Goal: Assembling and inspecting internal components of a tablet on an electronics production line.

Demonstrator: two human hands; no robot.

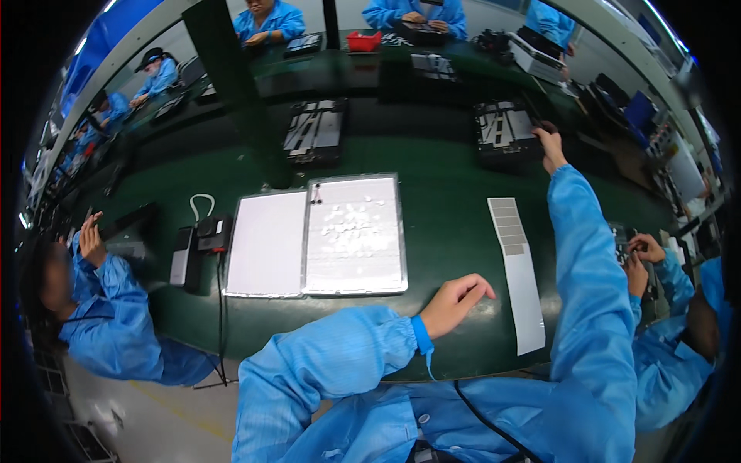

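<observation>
My right arm stretches forward over the dark green bench, and my right hand closes on the near right edge of an opened black electronic device with silver and white parts inside. A dark patch by the fingertips is too small to make out. My left hand, a blue strap at its wrist, is low over the bench's near edge, fingers curled together with nothing visible in them. Between the hands lies a long white strip sheet with grey-beige rectangles at its far end.
Left of my left hand are a shallow tray of small clear-white pieces and a plain white panel. Beyond stands a similar opened device. A small black-grey box with cables sits left. Co-workers in blue sit at both sides and across; a green post rises ahead.
</observation>
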